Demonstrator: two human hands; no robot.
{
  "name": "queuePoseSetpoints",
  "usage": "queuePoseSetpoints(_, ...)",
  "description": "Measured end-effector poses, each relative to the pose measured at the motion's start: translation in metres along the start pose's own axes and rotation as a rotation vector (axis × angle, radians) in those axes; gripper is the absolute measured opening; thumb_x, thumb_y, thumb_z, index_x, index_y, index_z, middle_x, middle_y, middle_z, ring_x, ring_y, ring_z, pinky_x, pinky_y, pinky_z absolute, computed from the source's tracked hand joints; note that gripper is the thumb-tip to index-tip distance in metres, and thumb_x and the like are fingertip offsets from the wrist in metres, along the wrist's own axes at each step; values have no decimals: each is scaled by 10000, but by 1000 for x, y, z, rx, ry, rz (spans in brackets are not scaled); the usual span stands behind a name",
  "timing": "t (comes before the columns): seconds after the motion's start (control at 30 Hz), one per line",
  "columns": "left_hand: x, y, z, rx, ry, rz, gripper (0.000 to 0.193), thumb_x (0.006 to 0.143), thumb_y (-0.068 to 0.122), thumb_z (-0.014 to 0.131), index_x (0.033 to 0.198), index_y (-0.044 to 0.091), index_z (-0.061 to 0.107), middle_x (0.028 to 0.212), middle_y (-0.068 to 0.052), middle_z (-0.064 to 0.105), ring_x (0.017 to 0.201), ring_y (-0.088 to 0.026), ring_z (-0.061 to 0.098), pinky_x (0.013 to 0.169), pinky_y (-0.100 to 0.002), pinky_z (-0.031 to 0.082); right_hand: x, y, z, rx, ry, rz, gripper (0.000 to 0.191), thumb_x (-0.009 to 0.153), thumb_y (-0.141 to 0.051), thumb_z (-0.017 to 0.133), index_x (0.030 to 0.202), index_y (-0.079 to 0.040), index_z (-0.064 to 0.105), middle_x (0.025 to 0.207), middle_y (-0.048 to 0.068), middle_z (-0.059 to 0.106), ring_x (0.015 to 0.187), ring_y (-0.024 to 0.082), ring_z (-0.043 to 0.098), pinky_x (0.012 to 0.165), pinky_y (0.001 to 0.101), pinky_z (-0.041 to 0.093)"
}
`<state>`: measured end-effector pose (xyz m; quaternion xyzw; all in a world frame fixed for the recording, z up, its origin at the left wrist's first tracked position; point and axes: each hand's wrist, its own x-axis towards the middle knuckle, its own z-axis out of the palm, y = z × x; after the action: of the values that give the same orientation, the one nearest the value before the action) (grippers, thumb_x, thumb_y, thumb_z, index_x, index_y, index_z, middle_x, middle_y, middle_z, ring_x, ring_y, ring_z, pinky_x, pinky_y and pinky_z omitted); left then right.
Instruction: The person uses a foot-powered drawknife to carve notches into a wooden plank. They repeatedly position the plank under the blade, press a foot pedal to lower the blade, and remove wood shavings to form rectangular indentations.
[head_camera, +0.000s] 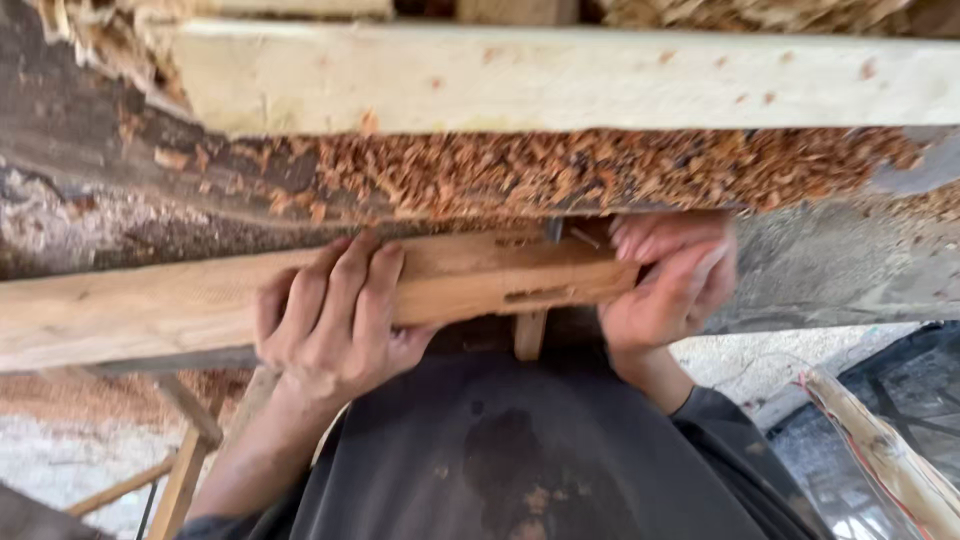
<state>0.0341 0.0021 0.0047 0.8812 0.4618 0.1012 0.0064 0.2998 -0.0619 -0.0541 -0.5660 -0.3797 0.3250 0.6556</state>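
There are no boxes, bags, labels, signs or screens to see here. The picture shows only wood, wood chips, two hands and a dark shirt.

Reddish wood shavings (600, 170) lie heaped along a pale plank (560, 80). A dark, rough log (90, 190) lies at the left. Below stands a wooden trestle leg (185, 470).
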Motion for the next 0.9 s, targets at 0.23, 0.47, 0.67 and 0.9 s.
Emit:
queuePoseSetpoints(0.23, 7, 24, -3, -34, -51, 7, 481, 1083, 489, 522, 1168, 62, 727, 1076, -84, 751, 988, -207, 734, 792, -362, 522, 14, 9, -39, -109, 9, -81, 298, 1190, -261, 368, 1381, -110, 539, 843, 63, 501, 645, 142, 489, 620, 297, 545)
queuePoseSetpoints(0.47, 14, 8, -9, -41, -77, 80, 454, 1019, 430, 515, 1189, 67, 728, 1117, -91, 772, 1002, -196, 724, 772, -327, 504, 0, 15, -50, -209, 51, -114, 394, 1208, -232, 347, 1579, -116, 416, 933, 48, 516, 658, 148, 519, 598, 319, 571)
queuePoseSetpoints(0.67, 12, -11, -12, -18, -70, 110, 554, 1066, 561, 496, 1219, 83, 731, 1089, -59, 761, 984, -189, 718, 799, -339, 513, 1, 14, -27, 24, 7, -54, 342, 1211, -297, 325, 1118, -108, 594, 733, 58, 487, 561, 115, 498, 541, 279, 470)
queuePoseSetpoints(0.9, -4, -20, -19, -16, -135, 79, 511, 1070, 550, 505, 1181, 115, 749, 1113, -43, 774, 999, -182, 736, 819, -345, 511, -12, -12, 17, 26, 75, 115, 314, 1186, -323, 432, 999, -78, 485, 767, 65, 472, 625, 136, 460, 611, 274, 454)
